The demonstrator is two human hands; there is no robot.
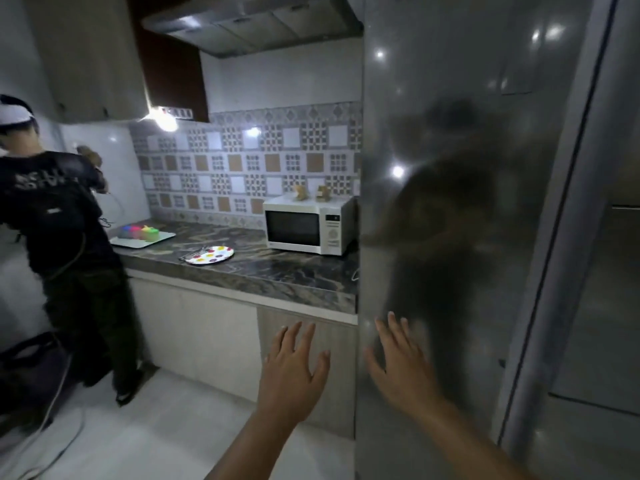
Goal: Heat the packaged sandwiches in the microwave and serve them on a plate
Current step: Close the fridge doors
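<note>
Both grips empty, fingers spread straight. My left hand [293,370] hangs in front of the lower cabinet door [311,382], contact unclear. My right hand [398,365] is flat against the grey fridge door [450,202], low down. Farther back on the marble tabletop [277,271]: polka-dot plate [210,255] with a fork-like utensil [195,252] at its left rim, then the white microwave [309,224], door closed, just beside the fridge. I see no packaged sandwiches. Far left, a tray [142,241] with coloured cups [139,232]; another person [59,244] stands there, back turned.
</note>
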